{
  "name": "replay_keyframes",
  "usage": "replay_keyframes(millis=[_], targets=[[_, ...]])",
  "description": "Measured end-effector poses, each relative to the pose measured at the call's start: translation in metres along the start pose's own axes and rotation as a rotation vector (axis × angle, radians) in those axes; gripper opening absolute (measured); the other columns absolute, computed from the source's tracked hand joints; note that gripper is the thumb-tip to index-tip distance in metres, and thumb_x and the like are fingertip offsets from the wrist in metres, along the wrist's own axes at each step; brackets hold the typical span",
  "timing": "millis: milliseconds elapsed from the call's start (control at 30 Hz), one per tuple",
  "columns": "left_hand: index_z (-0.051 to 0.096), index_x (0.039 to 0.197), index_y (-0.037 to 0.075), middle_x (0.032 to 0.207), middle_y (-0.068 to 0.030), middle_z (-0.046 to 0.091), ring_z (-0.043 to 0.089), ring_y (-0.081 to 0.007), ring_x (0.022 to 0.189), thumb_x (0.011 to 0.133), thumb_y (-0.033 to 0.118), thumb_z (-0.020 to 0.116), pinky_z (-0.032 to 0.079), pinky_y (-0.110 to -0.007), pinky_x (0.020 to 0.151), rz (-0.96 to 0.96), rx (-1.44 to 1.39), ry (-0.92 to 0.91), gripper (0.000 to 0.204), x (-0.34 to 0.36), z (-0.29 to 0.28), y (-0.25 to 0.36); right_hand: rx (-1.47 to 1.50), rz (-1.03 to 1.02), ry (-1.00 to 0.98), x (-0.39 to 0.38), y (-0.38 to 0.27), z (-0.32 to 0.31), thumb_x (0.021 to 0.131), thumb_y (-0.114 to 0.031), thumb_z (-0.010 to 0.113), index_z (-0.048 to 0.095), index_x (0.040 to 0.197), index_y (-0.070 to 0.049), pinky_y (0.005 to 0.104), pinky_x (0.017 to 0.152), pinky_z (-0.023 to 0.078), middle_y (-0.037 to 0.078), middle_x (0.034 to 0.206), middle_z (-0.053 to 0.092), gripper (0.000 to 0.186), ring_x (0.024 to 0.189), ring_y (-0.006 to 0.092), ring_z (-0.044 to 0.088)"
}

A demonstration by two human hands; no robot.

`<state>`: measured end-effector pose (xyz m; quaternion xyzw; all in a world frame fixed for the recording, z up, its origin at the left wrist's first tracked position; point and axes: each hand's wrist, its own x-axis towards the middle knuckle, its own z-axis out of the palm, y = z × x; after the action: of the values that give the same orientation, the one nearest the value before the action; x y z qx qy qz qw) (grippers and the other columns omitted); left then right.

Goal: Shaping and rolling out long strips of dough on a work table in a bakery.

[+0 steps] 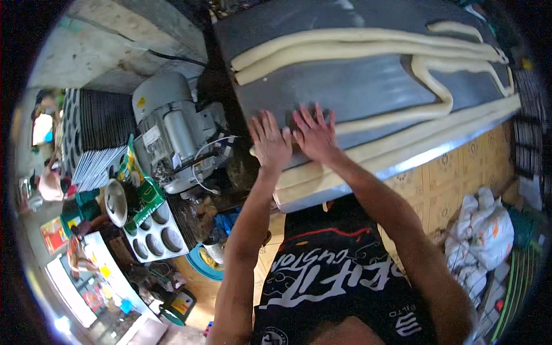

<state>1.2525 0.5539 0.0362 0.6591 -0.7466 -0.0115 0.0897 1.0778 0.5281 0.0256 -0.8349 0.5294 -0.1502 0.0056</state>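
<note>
Dough (391, 119) lies on the grey table (345, 80), its worked strand meeting the right hand (315, 133) close to the table's left end and seeming to pass beneath that hand and the left hand (270, 141), where the palms hide it; a small pale tip shows beyond the left hand, at the table's left edge. Both hands are open and palm down, fingers spread and pointing toward the table's far side, neither one gripping anything, the left hand nearer the table's left edge and the right hand just beside it. From the right hand the strand runs toward the table's right end, bends sharply back toward the far side, then turns in a loose loop to the right edge. It is pale cream, smooth, rounded and rope-like, and looks somewhat thinner along the stretch by the table's right edge. Two nearly straight strands (345, 50) lie side by side along the table's far part, beyond the fingertips, and further long strands (391, 145) line its near edge, below the hands and close to the body. One short piece (454, 26) sits at the table's far right corner. Left of the table stands a grey motor (172, 126).
</note>
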Motion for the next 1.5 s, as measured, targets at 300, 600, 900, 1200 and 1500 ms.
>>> replay_keyframes(millis=[300,600,900,1200,1500], targets=[[0.045,0.163,0.007,0.165,-0.0344,0.036,0.039,-0.062,0.143,0.106,0.04,0.054,0.035,-0.068,0.117,0.105,-0.013,-0.037,0.067,-0.083,-0.026,0.039,0.051,-0.067,-0.222,-0.093,0.004,-0.041,0.101,-0.045,0.059,0.049,0.159,-0.019,0.0775,0.121,0.019,0.018,0.17,0.037,0.065,0.159,0.0505,0.024],[0.044,0.161,0.004,0.159,-0.0257,0.049,0.048,-0.0484,0.142,0.1,0.032,0.061,0.036,-0.063,0.118,0.075,-0.159,-0.228,0.069,-0.103,-0.027,0.014,0.166,-0.13,-0.283,-0.079,0.011,-0.052,0.095,-0.03,0.069,0.059,0.147,-0.017,0.069,0.12,0.028,0.012,0.16,0.051,0.055,0.148,0.0418,0.045],[0.065,0.142,0.001,0.127,-0.0179,0.075,0.067,-0.039,0.115,0.088,0.02,0.07,0.041,-0.059,0.114,-0.002,0.171,0.049,0.058,-0.09,-0.046,0.054,0.445,-0.366,-0.108,-0.072,0.074,-0.041,0.089,-0.018,0.072,0.069,0.113,-0.012,0.0433,0.104,0.052,0.007,0.118,0.068,0.026,0.116,0.0265,0.064],[0.072,0.134,0.009,0.135,-0.0087,0.072,0.062,-0.0284,0.129,0.099,0.03,0.063,0.046,-0.047,0.11,-0.115,-0.518,-0.229,0.042,0.028,0.011,0.248,0.332,-0.206,-0.129,-0.079,0.341,-0.108,0.084,-0.021,0.074,0.069,0.116,-0.013,0.0441,0.101,0.047,0.004,0.115,0.064,0.034,0.109,0.0281,0.06],[0.042,0.164,0.009,0.172,-0.0276,0.031,0.028,-0.062,0.153,0.109,0.044,0.046,0.024,-0.073,0.122,-0.016,-0.17,-0.256,0.065,0.018,0.028,0.264,0.085,-0.262,-0.363,-0.102,0.245,-0.099,0.1,-0.034,0.061,0.034,0.169,-0.016,0.0717,0.123,0.024,0.014,0.177,0.029,0.076,0.159,0.0467,0.03]])
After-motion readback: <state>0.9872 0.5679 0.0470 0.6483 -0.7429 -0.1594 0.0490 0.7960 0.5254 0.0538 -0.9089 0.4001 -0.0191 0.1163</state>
